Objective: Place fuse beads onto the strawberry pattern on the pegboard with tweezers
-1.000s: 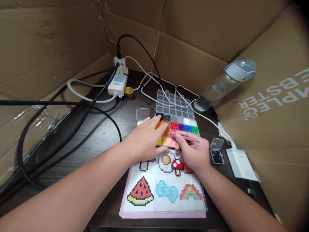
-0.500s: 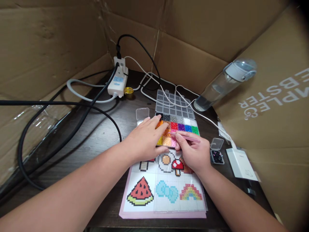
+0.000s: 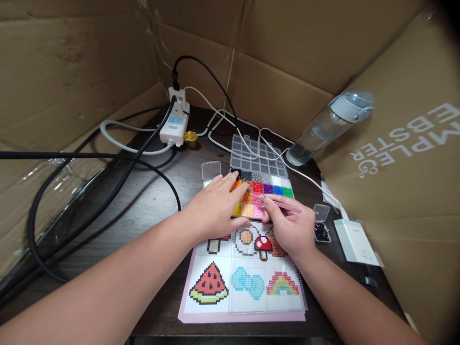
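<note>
Right-hand grip: the right hand (image 3: pixel 291 230) has thumb and forefinger pressed together on pink tweezers (image 3: pixel 282 205), held low over the bead box (image 3: pixel 278 184). The tweezers' long axis runs nearly level, from the rear end out past the knuckles on the right to the tips on the left, slightly farther from the person. The tips sit about where the red cell meets the pink one below it. Whether they hold a bead is too small to tell.

The bead box lies on the bench (image 3: pixel 154 201) just beyond the pattern sheet (image 3: pixel 247 282), directly ahead of both hands, with its clear lid (image 3: pixel 257 153) folded back on the far side. The left hand (image 3: pixel 215 206) lies spread and flat, holding nothing. Its fingertips rest on the orange and yellow cells at the box's left end and its thumb lies along the near edge. The two hands are close together, left on the box's left part and right at its near right corner, so the tips point toward the left fingers.

Against the earlier frames little differs. Both hands keep their places on the box, the tweezers have slid only slightly to the right along their own line, and the whole view has shifted a touch.
</note>
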`<state>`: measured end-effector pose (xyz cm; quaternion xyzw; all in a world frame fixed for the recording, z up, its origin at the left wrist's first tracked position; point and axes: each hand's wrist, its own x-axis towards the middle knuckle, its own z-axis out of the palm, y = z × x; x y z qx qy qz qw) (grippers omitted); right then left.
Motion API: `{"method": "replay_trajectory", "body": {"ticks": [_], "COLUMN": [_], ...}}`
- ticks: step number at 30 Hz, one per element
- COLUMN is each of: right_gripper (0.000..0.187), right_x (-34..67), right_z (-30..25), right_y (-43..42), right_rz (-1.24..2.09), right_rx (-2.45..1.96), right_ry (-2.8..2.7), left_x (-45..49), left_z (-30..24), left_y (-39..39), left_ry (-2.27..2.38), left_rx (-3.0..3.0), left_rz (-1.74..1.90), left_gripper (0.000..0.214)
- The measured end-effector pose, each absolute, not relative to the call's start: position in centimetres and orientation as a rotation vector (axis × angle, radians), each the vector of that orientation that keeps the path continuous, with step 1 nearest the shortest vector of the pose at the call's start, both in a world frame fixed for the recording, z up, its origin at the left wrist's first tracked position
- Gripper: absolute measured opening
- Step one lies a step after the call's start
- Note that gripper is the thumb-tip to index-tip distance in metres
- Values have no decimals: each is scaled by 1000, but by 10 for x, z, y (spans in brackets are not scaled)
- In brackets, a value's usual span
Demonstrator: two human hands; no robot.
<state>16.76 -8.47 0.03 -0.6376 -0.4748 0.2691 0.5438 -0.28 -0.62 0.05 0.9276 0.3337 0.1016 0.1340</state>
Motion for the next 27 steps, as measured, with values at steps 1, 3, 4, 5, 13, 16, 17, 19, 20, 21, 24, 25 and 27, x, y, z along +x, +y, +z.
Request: {"method": "replay_trajectory", "body": {"ticks": [1, 3, 4, 5, 13, 16, 17, 19, 20, 21, 24, 25, 27], "right_gripper": [20, 19, 18, 18, 14, 14, 15, 16, 17, 17, 16, 16, 16], "right_x": [167, 166, 165, 165, 167, 171, 173, 176, 177, 179, 183, 184, 185], "right_z": [1, 4, 5, 6, 21, 26, 27, 27, 26, 24, 17, 14, 8], "right_y": [-86, -88, -89, -91, -111, -122, -126, -136, -141, -146, -162, -167, -177], "right_rz": [631, 603, 581, 557, 353, 308, 309, 300, 284, 257, 215, 216, 234], "right_rx": [-1508, -1494, -1484, -1475, -1429, -1432, -1426, -1401, -1397, -1402, -1445, -1455, -1475], "right_ry": [-1133, -1149, -1156, -1163, -1237, -1225, -1218, -1212, -1214, -1214, -1205, -1202, -1210], "left_x": [-3, -3, -3, -3, -3, -3, -4, -4, -4, -4, -3, -3, -2], "left_z": [1, 1, 1, 1, 2, 2, 1, 0, 0, -1, -1, 0, 0], "left_y": [-6, -6, -6, -6, -5, -5, -5, -5, -5, -5, -4, -4, -4], "left_ry": [966, 961, 959, 956, 958, 960, 960, 962, 964, 966, 970, 971, 979], "left_rx": [2685, 2674, 2668, 2663, 2690, 2695, 2696, 2693, 2690, 2685, 2672, 2671, 2669], "left_rz": [296, 301, 306, 309, 275, 267, 266, 269, 272, 274, 274, 267, 250], "left_gripper": [82, 83, 83, 83, 84, 84, 84, 84, 83, 83, 83, 83, 84]}}
